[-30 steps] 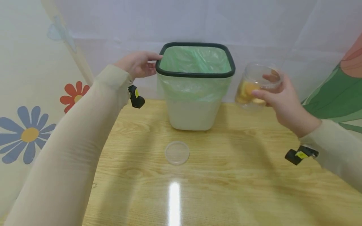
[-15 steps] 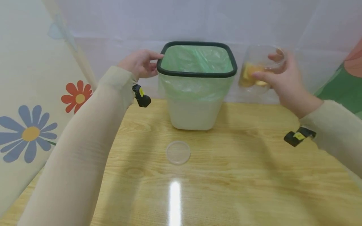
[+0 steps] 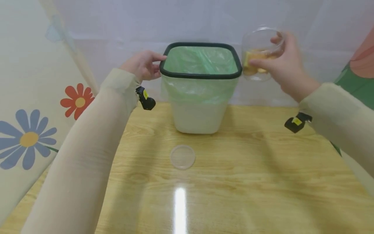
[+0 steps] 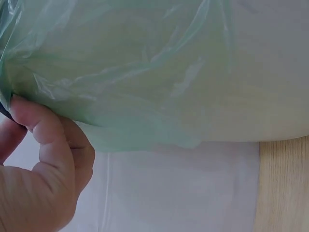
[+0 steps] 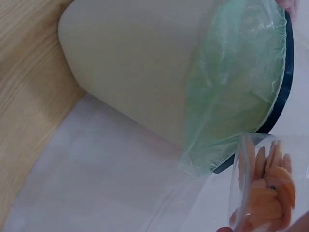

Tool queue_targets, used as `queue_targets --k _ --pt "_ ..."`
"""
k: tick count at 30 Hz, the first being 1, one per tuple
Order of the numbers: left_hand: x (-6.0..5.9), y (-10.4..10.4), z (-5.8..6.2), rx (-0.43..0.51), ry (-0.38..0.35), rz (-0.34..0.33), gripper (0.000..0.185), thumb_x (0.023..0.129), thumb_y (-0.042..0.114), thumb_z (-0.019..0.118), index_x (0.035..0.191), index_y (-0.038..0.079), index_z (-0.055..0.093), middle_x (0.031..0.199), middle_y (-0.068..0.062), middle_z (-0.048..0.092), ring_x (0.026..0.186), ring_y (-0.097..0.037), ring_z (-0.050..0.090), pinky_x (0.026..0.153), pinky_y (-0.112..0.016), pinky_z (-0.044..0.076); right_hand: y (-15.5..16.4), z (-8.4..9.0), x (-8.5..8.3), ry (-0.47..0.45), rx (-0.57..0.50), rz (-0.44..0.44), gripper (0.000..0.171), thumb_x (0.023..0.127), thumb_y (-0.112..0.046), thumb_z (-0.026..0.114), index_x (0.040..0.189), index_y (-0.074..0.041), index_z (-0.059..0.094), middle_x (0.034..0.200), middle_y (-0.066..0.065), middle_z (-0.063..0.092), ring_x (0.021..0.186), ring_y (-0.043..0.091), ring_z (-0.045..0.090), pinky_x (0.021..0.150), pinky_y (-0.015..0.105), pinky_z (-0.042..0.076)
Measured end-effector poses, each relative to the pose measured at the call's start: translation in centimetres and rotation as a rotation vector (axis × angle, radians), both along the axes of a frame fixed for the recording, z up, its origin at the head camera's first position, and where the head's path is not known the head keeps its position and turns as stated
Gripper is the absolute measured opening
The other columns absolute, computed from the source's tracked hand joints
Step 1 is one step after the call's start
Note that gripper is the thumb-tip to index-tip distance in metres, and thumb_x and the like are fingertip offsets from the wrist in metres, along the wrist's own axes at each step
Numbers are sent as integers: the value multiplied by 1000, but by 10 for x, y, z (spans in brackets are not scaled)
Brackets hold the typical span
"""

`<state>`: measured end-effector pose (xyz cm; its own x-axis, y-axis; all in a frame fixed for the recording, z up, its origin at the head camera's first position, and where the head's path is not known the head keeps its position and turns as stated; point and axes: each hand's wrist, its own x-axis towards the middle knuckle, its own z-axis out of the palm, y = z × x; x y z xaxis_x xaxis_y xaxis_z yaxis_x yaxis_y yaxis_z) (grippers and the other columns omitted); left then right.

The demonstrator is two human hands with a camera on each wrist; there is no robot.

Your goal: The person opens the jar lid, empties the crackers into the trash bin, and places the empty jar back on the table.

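A pale trash bin (image 3: 197, 115) with a black rim and a green plastic liner (image 3: 201, 60) stands upright on the table. My left hand (image 3: 141, 66) pinches the left side of its rim; the left wrist view shows the fingers curled there against the liner (image 4: 130, 63). Beside the rim's right edge, my right hand (image 3: 287, 63) holds a clear lidless jar (image 3: 252, 40) up off the table. Orange-yellow slices (image 5: 270, 198) lie inside it, their kind unclear. The jar is close to upright, its base about level with the rim.
A clear round lid (image 3: 182, 157) lies flat on the wooden table (image 3: 248, 182) in front of the bin. White cloth (image 3: 131, 19) hangs right behind the bin. Panels with painted flowers (image 3: 29, 139) flank the table on both sides.
My right hand has raised the jar from beside the bin's upper wall to rim height, then brought it slightly left, nearer the bin. The left hand keeps its place on the rim.
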<state>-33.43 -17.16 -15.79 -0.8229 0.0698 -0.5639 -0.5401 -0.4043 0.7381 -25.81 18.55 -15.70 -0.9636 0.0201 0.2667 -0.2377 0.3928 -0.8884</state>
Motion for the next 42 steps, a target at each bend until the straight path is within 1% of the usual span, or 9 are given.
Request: queue_targets --k 4,6,10,13,16,18,26,34,42 --pt "-2 2 1 -22 3 11 30 97 9 59 125 19 58 100 -7 60 78 -16 59 47 -31 44 -1 4 -5 28 19 -7 94 80 -11 81 151 -18 20 143 -4 30 111 10 46 89 19 47" --pt "-3 2 1 -27 -1 16 29 97 9 59 125 18 59 100 -7 60 80 -15 59 47 -31 44 -2 6 -8 47 54 -13 92 80 -12 81 150 -17 22 140 -5 31 109 9 46 89 21 48" --pt "-2 1 0 -30 -15 24 26 97 9 59 122 17 60 100 -7 60 80 -15 59 48 -31 45 -6 11 -13 73 164 -34 90 79 -19 82 148 -18 24 143 -4 32 118 13 42 98 29 45" --pt "0 0 0 -27 -21 21 25 97 9 59 121 16 60 99 -7 60 76 -16 59 48 -31 45 -10 14 -18 87 231 -45 89 79 -24 83 146 -18 26 144 -2 33 123 16 40 100 31 43" --pt "2 0 -1 -32 -15 15 25 97 9 58 121 16 59 98 -7 59 73 -17 59 48 -31 45 -14 15 -22 108 257 -34 89 78 -21 84 145 -18 26 139 1 37 122 19 43 98 31 46" --pt "2 0 -1 -34 -10 11 27 97 9 58 123 16 58 97 -7 58 72 -17 58 48 -31 45 -17 16 -24 142 296 -27 90 78 -19 83 147 -19 25 141 3 37 124 20 43 99 31 45" --pt "2 0 0 -30 -9 13 32 98 9 58 127 20 53 97 -8 59 71 -17 59 47 -31 45 -25 23 -34 301 519 -16 93 78 -13 82 151 -18 25 147 7 35 133 19 35 108 31 35" --pt "4 -1 1 -49 -4 32 36 97 10 58 130 23 52 103 -7 59 82 -14 59 49 -31 45 -32 25 -38 377 623 1 90 81 -14 79 152 -14 24 147 9 36 134 23 34 109 33 34" --pt "5 0 1 -84 3 46 28 97 10 58 124 18 57 96 -7 61 78 -15 58 48 -30 43 -36 29 -42 416 770 -4 91 84 -18 74 154 -11 15 152 13 28 137 29 26 112 40 29"
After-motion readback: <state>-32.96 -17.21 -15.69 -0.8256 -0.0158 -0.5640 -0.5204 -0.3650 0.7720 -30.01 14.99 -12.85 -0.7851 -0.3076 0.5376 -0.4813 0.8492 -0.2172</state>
